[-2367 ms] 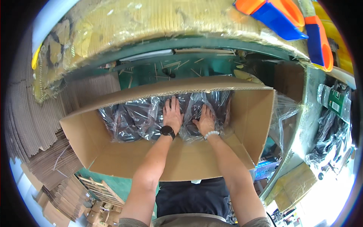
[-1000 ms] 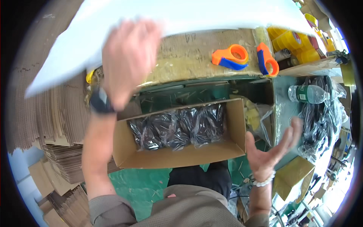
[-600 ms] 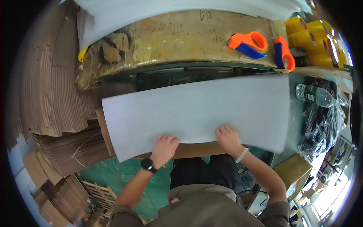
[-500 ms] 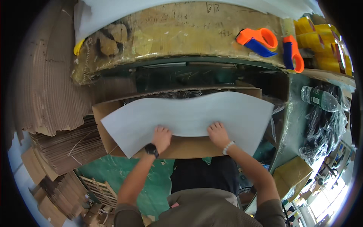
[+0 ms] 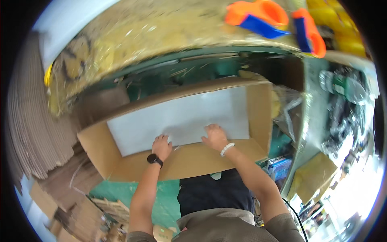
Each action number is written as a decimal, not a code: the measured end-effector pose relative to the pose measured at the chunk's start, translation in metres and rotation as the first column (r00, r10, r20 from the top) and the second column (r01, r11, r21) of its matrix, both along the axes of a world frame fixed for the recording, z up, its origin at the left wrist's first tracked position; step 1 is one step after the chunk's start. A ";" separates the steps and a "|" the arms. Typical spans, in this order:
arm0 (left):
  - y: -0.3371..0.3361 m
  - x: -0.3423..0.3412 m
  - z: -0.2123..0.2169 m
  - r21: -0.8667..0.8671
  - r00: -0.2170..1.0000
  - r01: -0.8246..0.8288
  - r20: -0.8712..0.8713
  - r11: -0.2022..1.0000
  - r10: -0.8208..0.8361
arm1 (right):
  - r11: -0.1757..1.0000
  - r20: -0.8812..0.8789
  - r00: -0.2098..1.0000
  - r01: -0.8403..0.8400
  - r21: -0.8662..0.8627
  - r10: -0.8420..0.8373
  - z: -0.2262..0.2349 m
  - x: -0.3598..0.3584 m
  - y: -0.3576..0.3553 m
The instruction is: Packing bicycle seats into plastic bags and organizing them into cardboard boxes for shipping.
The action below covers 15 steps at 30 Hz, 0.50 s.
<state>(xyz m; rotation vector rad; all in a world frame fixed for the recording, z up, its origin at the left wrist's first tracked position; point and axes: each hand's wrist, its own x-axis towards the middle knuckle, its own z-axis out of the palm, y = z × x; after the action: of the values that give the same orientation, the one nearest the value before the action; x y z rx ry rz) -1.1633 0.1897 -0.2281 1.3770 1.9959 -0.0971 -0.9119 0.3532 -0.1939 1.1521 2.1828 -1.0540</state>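
Observation:
A white foam-like sheet (image 5: 189, 113) lies inside a long open cardboard box (image 5: 258, 117), spread between its side walls. Near the sheet's front edge my left hand (image 5: 162, 147), with a dark watch on the wrist, rests on it, fingers extended. My right hand (image 5: 216, 137), with a pale bead bracelet, presses on the sheet further right, its fingers spread. Neither hand grips anything. Whatever lies beneath the sheet is hidden.
Beyond the box runs a tape-covered bench (image 5: 133, 48) bearing an orange-and-blue tape dispenser (image 5: 262, 20) and a second tape dispenser (image 5: 308, 34). Stacked flat cardboard (image 5: 36, 113) stands at left. A plastic bottle (image 5: 342, 86) lies at right.
The sheet has gone from bowed over the box's rim to lying down inside it. Both hands have moved down into the box with it. The whole view has shifted and tilted.

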 end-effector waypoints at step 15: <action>0.120 0.123 0.055 0.009 0.884 -0.096 0.460 0.995 0.081 | 0.187 -0.582 0.476 0.854 0.486 -0.659 0.234 0.314 0.113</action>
<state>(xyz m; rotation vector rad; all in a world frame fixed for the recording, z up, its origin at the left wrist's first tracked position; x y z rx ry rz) -1.0405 0.3093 -0.1729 1.1900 1.6572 0.2820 -0.5983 0.4659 0.0399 2.9229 2.2234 -0.5352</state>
